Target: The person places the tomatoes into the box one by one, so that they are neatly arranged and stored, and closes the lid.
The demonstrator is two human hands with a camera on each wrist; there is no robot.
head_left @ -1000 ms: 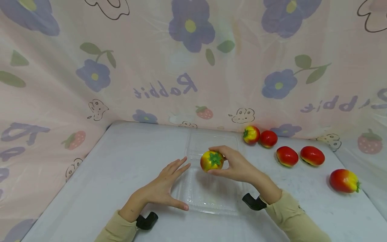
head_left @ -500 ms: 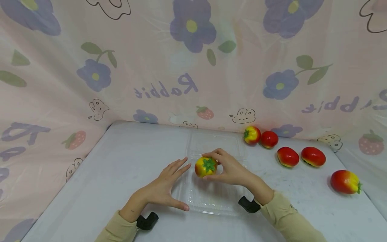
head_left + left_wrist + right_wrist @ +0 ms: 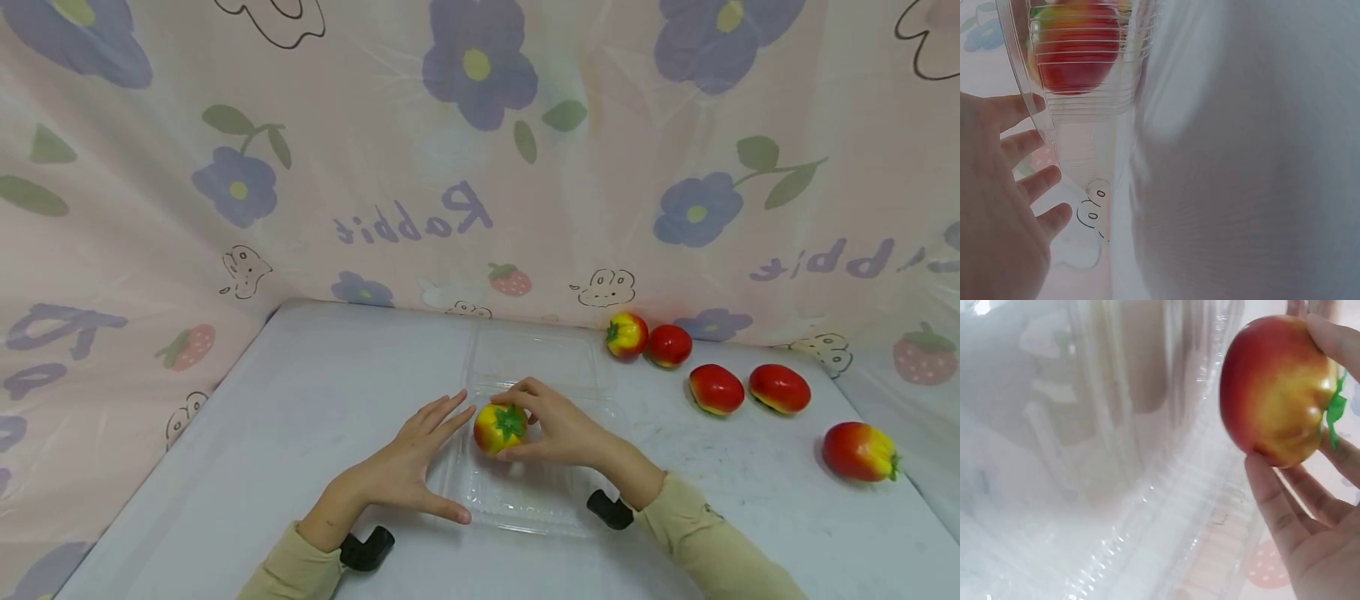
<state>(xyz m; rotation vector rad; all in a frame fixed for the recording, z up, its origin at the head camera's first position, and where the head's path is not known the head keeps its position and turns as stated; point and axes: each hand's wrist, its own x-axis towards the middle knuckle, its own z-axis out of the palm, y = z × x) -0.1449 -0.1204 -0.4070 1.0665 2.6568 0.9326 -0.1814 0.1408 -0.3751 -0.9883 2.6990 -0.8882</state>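
A clear plastic clamshell box lies on the table with its lid folded back, away from me. My right hand grips a red-and-yellow toy fruit with a green leafy top, over the left part of the box. In the right wrist view, the thumb and fingertips hold this fruit around its sides. My left hand is spread at the box's left side. The left wrist view shows its fingertips right at the box rim, with the fruit showing through the ribbed wall.
Several similar toy fruits lie to the right of the box: a yellow-ended one and a red one at the back, two more red ones in front of them, and another near the right edge. A printed curtain hangs behind the table.
My right hand has moved left and toward me with the toy fruit, lowering it over the left part of the box. The left hand has stayed in place.
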